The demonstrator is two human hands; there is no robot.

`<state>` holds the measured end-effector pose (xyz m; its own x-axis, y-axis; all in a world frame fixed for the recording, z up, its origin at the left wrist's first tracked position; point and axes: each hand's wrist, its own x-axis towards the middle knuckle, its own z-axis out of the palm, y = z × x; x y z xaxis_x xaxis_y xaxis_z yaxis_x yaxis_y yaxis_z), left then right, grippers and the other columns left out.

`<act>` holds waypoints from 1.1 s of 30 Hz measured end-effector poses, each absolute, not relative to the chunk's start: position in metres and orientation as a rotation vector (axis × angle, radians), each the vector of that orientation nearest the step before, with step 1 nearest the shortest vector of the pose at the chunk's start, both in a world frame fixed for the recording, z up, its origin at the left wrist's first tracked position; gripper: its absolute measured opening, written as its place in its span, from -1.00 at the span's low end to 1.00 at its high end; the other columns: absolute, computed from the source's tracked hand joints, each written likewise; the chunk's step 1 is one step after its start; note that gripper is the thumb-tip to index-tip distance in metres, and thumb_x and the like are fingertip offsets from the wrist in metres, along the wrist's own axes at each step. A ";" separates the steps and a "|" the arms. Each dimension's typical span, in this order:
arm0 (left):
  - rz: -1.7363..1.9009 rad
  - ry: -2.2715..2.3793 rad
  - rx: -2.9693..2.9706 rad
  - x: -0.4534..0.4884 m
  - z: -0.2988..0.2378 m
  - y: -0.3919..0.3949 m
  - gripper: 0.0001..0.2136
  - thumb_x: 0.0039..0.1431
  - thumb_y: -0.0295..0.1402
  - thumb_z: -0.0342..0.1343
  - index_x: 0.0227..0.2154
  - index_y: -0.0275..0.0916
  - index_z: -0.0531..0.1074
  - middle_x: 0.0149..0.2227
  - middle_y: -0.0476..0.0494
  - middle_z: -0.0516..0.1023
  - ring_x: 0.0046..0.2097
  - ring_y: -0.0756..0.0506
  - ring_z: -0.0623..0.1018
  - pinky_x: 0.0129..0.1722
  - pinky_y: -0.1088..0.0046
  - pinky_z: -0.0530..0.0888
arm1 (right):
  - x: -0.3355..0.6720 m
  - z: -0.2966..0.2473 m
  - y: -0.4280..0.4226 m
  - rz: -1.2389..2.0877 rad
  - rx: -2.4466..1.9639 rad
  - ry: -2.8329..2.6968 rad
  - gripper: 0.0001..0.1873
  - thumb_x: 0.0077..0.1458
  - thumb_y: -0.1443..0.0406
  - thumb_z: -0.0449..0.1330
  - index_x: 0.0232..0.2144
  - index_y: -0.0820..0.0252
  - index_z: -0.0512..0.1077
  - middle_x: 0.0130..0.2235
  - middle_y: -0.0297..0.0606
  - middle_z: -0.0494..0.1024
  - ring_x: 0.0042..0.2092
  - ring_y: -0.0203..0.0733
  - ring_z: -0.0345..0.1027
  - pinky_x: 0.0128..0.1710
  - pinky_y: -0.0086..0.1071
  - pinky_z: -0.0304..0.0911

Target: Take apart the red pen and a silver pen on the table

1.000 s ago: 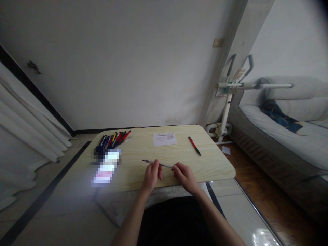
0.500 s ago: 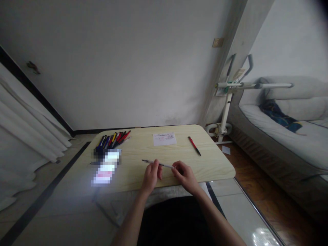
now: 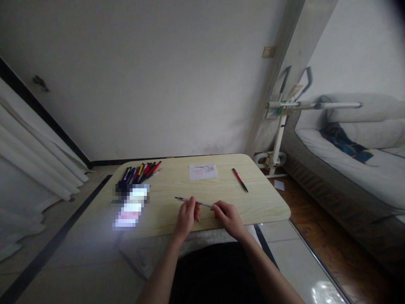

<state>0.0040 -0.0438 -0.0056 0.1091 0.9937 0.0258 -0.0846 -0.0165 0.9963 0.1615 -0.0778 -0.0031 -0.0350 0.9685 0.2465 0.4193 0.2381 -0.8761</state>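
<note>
Head: my left hand [image 3: 186,214] and right hand [image 3: 228,214] pinch a slim pale plastic pen [image 3: 204,204], likely light, best gripped toward three o'clock.

wood-grain tbl [image 3: 177,175], paper sheet [image 3: 203,172], glossy tiles [image 3: 286,253], held pen [image 3: 205,204] prob. plastic

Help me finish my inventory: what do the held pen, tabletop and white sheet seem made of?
Held pen: probably plastic, finish unclear; slim, pale barrel. Tabletop: perhaps wood-look laminate, satin; pale grain streaks, rounded corners. White sheet: likely paper, matte; flat, thin, dark markings, no glare.
</note>
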 end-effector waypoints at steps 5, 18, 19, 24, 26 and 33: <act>1.172 1.065 1.217 0.004 -0.006 -0.044 -0.54 0.07 0.02 -0.12 -0.67 -0.27 0.29 -0.81 0.04 0.24 -0.71 0.05 0.28 -0.66 0.53 0.23 | 0.162 -0.004 -0.078 0.750 -1.324 -1.619 -0.71 0.12 0.17 0.00 -0.48 0.22 0.37 -0.56 -0.36 0.37 -0.50 -0.31 0.21 -0.49 -0.47 0.09; 1.182 1.036 1.203 0.003 -0.007 -0.044 -0.56 0.08 0.01 -0.12 -0.64 -0.28 0.29 -0.80 0.05 0.25 -0.71 0.04 0.29 -0.66 0.54 0.24 | 0.162 -0.002 -0.079 0.761 -1.286 -1.591 -0.83 0.04 0.20 0.09 -0.39 0.20 0.33 -0.59 -0.42 0.25 -0.54 -0.34 0.12 -0.56 -0.48 0.03; 1.184 1.038 1.200 0.003 -0.007 -0.044 -0.56 0.08 0.01 -0.11 -0.64 -0.28 0.29 -0.80 0.05 0.25 -0.71 0.04 0.29 -0.66 0.54 0.24 | 0.162 -0.002 -0.079 0.767 -1.282 -1.590 -0.83 0.04 0.20 0.09 -0.38 0.20 0.32 -0.59 -0.43 0.25 -0.54 -0.34 0.12 -0.56 -0.48 0.03; 1.182 1.057 1.198 0.003 -0.006 -0.044 -0.56 0.06 0.01 -0.10 -0.64 -0.29 0.30 -0.80 0.05 0.25 -0.71 0.04 0.28 -0.66 0.53 0.23 | 0.162 -0.002 -0.080 0.789 -1.279 -1.567 -0.82 0.02 0.19 0.09 -0.38 0.19 0.32 -0.59 -0.43 0.24 -0.53 -0.33 0.12 -0.56 -0.48 0.03; 1.185 1.051 1.199 0.003 -0.007 -0.044 -0.56 0.06 0.01 -0.10 -0.64 -0.28 0.30 -0.80 0.05 0.25 -0.71 0.04 0.29 -0.65 0.54 0.24 | 0.162 -0.002 -0.080 0.790 -1.274 -1.564 -0.82 0.02 0.19 0.10 -0.39 0.19 0.32 -0.59 -0.43 0.25 -0.54 -0.34 0.12 -0.56 -0.48 0.03; 1.197 1.045 1.185 0.004 -0.009 -0.043 -0.56 0.06 0.01 -0.10 -0.65 -0.28 0.29 -0.81 0.05 0.24 -0.72 0.05 0.28 -0.67 0.54 0.22 | 0.164 -0.005 -0.079 0.801 -1.262 -1.541 -0.84 0.03 0.21 0.10 -0.38 0.19 0.31 -0.57 -0.42 0.26 -0.52 -0.34 0.13 -0.55 -0.47 0.04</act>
